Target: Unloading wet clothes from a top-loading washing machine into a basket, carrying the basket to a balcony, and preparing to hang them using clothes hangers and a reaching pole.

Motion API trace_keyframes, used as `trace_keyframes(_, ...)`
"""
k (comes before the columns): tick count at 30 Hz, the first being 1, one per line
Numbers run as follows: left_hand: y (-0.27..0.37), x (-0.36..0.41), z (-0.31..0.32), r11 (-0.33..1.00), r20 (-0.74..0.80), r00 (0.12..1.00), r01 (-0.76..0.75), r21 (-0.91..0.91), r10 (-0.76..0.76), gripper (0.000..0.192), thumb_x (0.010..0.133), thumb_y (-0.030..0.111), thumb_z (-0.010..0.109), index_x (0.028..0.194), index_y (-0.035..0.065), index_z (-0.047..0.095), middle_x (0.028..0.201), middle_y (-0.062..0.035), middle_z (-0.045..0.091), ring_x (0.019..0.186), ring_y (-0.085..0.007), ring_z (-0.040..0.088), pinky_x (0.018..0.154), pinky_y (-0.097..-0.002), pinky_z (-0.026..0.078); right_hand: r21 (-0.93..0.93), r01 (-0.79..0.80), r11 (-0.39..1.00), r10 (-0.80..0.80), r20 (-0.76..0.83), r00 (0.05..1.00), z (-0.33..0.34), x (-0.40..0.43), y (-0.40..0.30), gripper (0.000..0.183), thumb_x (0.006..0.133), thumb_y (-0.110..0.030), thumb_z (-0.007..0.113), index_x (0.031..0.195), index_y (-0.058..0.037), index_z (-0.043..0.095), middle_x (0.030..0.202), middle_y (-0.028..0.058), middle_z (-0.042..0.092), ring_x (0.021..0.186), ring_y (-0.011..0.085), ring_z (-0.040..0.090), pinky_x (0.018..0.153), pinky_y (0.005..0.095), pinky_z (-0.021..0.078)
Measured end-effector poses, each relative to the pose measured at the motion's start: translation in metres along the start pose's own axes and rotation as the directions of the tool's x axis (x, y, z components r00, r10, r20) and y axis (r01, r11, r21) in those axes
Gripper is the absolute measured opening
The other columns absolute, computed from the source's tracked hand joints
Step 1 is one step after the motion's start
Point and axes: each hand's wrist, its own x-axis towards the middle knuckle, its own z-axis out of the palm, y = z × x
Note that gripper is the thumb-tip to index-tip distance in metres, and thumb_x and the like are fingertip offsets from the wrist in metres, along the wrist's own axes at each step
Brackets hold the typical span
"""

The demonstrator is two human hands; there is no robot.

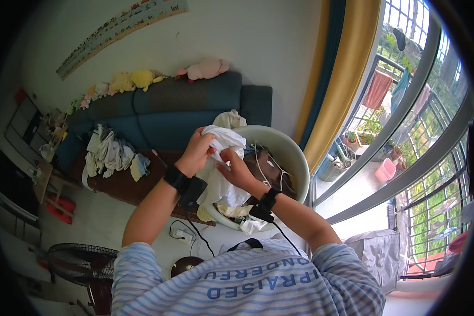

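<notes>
A white cloth garment (pixel 233 185) hangs from my hands over the left side of a large round basin (pixel 303 162). My left hand (pixel 197 151) is closed on the garment's bunched upper edge. With curled fingers, my right hand (pixel 237 168) grips the same white fabric a little lower and to the right. Inside the basin lie a dark brown garment (pixel 260 164) and white clothes hangers (pixel 281 173). More pale clothing (pixel 254 226) drapes over the basin's near rim. Behind the garment, a cream cloth (pixel 229 118) rests at the basin's far edge.
A blue-grey sofa (pixel 166 122) with a brown seat carries a pile of clothes (pixel 110 154) on the left. Plush toys (pixel 142 79) line its back. A floor fan (pixel 81 262) and a power strip (pixel 181 236) are near me. Sliding glass door frames (pixel 379 173) stand at right.
</notes>
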Motion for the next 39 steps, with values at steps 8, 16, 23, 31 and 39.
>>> trace_keyframes(8, 0.026, 0.024, -0.068, 0.992, 0.036, 0.992, -0.124, 0.017, 0.123, 0.011, 0.086, 0.008, 0.049, 0.097, 0.0052, 0.051, 0.083, -0.0017, 0.053, 0.059, -0.0062, 0.044, 0.041, -0.0179, 0.028, -0.223, 0.001, 0.975, 0.052, 0.231, 0.972, -0.012, -0.043, -0.003, 0.030, 0.079, -0.021, 0.062, 0.104, -0.0056, 0.056, 0.084, 0.0186, 0.059, 0.076, 0.0348, 0.058, 0.066, 0.0396, 0.0463)
trace_keyframes(16, 0.046, 0.054, -0.260, 0.954, -0.262, 0.948, -0.234, -0.190, 0.180, 0.007, 0.084, 0.007, 0.051, 0.090, 0.0039, 0.052, 0.074, -0.0025, 0.051, 0.053, -0.0098, 0.042, 0.042, -0.0233, 0.029, -0.401, 0.281, 0.872, -0.177, 0.276, 0.945, -0.082, -0.078, 0.008, 0.017, 0.071, -0.012, 0.064, 0.087, -0.0114, 0.068, 0.060, 0.0055, 0.052, 0.055, 0.0237, 0.051, 0.050, 0.0357, 0.0412)
trace_keyframes(23, -0.033, 0.036, -0.230, 0.873, -0.296, 0.953, 0.089, 0.480, 0.065, 0.031, 0.078, 0.012, 0.056, 0.108, 0.0069, 0.047, 0.073, -0.0033, 0.049, 0.053, -0.0104, 0.043, 0.041, -0.0246, 0.034, -0.706, -0.016, 0.708, -0.222, -0.245, 0.944, -0.109, -0.046, 0.018, 0.036, 0.059, -0.002, 0.063, 0.091, -0.0175, 0.070, 0.064, 0.0026, 0.037, 0.065, 0.0247, 0.041, 0.065, 0.0339, 0.0383)
trace_keyframes(31, -0.258, 0.031, -0.163, 0.166, 0.244, 0.911, -0.311, 0.936, 0.332, 0.019, 0.079, 0.016, 0.060, 0.093, 0.0048, 0.064, 0.089, -0.0145, 0.061, 0.085, -0.0352, 0.057, 0.079, -0.0417, 0.046, -0.572, -0.191, 0.798, 0.530, 0.514, 0.674, -0.050, -0.113, 0.084, 0.020, 0.074, -0.016, 0.058, 0.092, -0.0202, 0.067, 0.084, 0.0041, 0.066, 0.079, 0.0246, 0.063, 0.069, 0.0343, 0.0495)
trace_keyframes(39, -0.302, 0.038, -0.094, 0.252, 0.256, 0.965, -0.260, 0.932, 0.051, 0.041, 0.077, 0.033, 0.063, 0.103, 0.0033, 0.054, 0.101, -0.0172, 0.053, 0.094, -0.0357, 0.053, 0.082, -0.0431, 0.044, -0.555, -0.245, 0.795, 0.496, 0.362, 0.790, -0.036, -0.111, 0.083, 0.022, 0.072, -0.014, 0.057, 0.092, -0.0109, 0.066, 0.078, 0.0118, 0.065, 0.072, 0.0277, 0.063, 0.066, 0.0360, 0.0501)
